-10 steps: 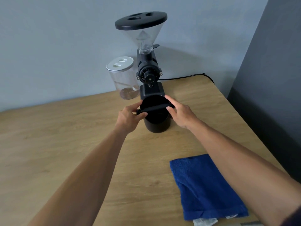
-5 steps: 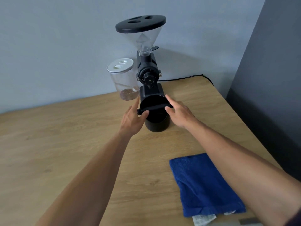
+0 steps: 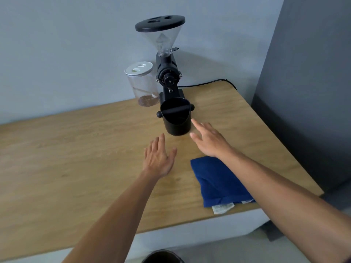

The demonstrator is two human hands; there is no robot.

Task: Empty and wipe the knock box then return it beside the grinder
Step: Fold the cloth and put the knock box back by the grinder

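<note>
With the knock box (image 3: 176, 118) standing at centre frame against the grinder (image 3: 167, 73), left hand (image 3: 158, 158) and right hand (image 3: 209, 141) hover open and empty, so the job looks finished.

The wooden table (image 3: 76, 158) carries grinder (image 3: 168, 76), knock box (image 3: 176, 118), jar (image 3: 143, 86), blue cloth (image 3: 218, 183).

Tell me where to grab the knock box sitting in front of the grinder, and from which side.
Grip the knock box by its round black wall below the rim, one hand on each flank, coming from the front. The grinder blocks the back, and the bar's end knobs stick out at the rim. Both the left hand and right hand are open and clear of it.
</note>
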